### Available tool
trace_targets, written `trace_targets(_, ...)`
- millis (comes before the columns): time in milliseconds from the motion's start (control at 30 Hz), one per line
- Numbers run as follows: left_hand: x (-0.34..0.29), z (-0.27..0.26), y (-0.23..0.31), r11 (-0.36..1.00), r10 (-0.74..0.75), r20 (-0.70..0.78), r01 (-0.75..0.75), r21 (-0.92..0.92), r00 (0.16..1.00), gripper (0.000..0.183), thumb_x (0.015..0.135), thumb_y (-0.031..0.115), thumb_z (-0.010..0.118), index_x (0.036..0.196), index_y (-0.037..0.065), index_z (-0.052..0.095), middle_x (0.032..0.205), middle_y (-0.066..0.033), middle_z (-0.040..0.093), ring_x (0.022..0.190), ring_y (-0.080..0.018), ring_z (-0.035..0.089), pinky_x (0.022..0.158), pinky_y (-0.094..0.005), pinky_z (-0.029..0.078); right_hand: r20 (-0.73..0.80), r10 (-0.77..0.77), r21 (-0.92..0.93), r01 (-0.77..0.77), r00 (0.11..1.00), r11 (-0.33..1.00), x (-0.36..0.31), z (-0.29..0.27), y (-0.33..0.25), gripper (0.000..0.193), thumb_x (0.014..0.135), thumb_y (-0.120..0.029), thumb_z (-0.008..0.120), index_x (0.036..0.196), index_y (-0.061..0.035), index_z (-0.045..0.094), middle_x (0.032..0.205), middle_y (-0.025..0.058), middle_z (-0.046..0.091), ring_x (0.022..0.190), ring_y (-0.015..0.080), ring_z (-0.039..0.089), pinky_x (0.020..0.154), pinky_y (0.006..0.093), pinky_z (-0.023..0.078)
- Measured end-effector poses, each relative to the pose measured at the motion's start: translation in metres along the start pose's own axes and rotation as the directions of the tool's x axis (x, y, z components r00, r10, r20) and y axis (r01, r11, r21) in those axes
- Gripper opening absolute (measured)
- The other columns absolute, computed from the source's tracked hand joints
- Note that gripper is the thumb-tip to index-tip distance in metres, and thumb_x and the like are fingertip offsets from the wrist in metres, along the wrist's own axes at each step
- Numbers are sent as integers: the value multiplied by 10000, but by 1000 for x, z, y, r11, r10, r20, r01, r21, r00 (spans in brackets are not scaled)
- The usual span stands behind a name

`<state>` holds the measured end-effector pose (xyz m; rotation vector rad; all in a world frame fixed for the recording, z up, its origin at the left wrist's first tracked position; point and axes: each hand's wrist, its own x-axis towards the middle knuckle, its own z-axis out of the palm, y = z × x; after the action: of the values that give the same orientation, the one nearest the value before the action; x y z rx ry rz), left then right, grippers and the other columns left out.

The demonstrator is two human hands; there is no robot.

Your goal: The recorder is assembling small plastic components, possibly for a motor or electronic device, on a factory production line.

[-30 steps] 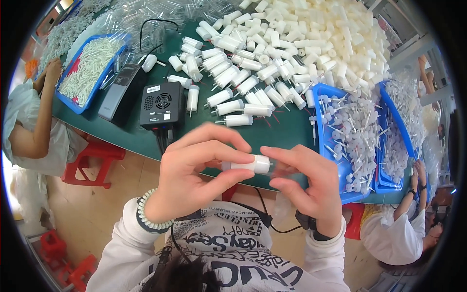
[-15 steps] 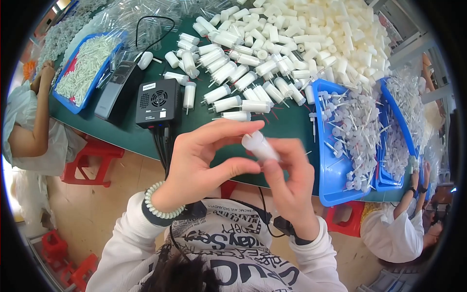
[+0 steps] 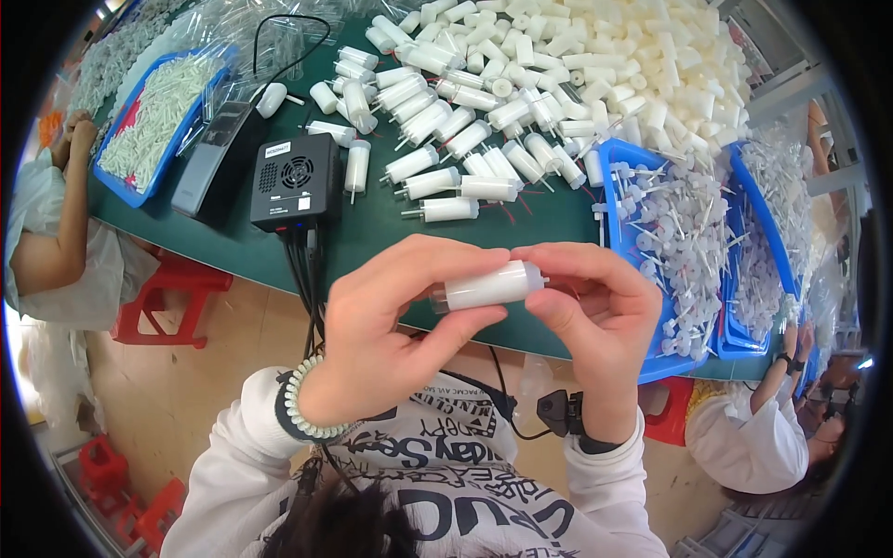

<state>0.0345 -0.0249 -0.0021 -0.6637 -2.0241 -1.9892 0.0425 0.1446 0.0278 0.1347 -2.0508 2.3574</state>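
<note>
Both hands meet in front of the person's chest, just past the near edge of the green tabletop (image 3: 372, 219). Between them is a small white tube (image 3: 488, 285). It lies on its side, and its long way runs from left to right, with the right end tipped up a little. The left hand (image 3: 391, 325) is curled around the left end, with the thumb under the tube and the fingers over the top. The right hand (image 3: 595, 312) pinches the right end, where a little cap shape shows. So each hand has one end, and the middle of the tube is bare between them. Both hands are closed on the tube, and neither one is nearer than the other. On the tabletop, well apart from the hands, lie many more white tubes (image 3: 446, 177) with thin pins sticking out. A black box (image 3: 296, 181) with cables sits to the left, and a blue tray (image 3: 619, 186) of small white parts sits to the right.
</note>
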Motion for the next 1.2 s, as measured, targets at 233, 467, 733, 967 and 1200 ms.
trace_targets(233, 0, -7, 17, 971, 131, 120, -152, 182, 984, 309, 687, -27, 718, 988, -2, 651, 903, -122, 646, 715, -168, 640, 548, -226, 526, 205, -281, -338, 337, 938, 879, -4, -12, -6, 189, 626, 7, 768, 797, -10, 690, 799, 116, 664, 686, 170, 635, 614, 245, 504)
trace_targets(467, -3, -5, 19, 988, 58, 134, -76, 132, 989, 323, 694, 21, 737, 1003, -3, 649, 822, -101, 650, 591, -136, 597, 486, -217, 468, 119, -108, -130, 124, 987, 984, -10, -9, -8, 226, 627, 62, 741, 840, 19, 679, 835, 144, 659, 734, 188, 635, 650, 252, 499)
trace_targets(733, -2, -13, 31, 992, -107, 257, 84, 98, 960, 352, 715, 0, 706, 1040, -87, 603, 826, -172, 647, 679, -168, 629, 547, -233, 464, 186, -118, -180, 152, 975, 972, -13, -15, -20, 229, 660, 84, 716, 877, 22, 681, 887, 160, 651, 786, 174, 624, 668, 250, 492)
trace_targets(967, -5, -10, 37, 974, 74, 262, -125, 186, 962, 343, 707, 23, 715, 1023, -69, 617, 834, -166, 651, 679, -191, 634, 547, -240, 479, 174, -4, -216, 42, 985, 976, -20, -16, -29, 205, 661, 67, 733, 854, 15, 690, 841, 148, 658, 772, 159, 625, 647, 235, 489)
trace_targets(1200, -10, 4, 44, 933, -319, 196, 343, -105, 927, 261, 779, 26, 667, 1033, -23, 632, 850, -110, 658, 662, -120, 634, 562, -221, 511, 121, -24, -118, 39, 992, 992, -27, -19, -27, 225, 658, 71, 729, 874, 30, 682, 864, 143, 658, 777, 161, 622, 654, 235, 482)
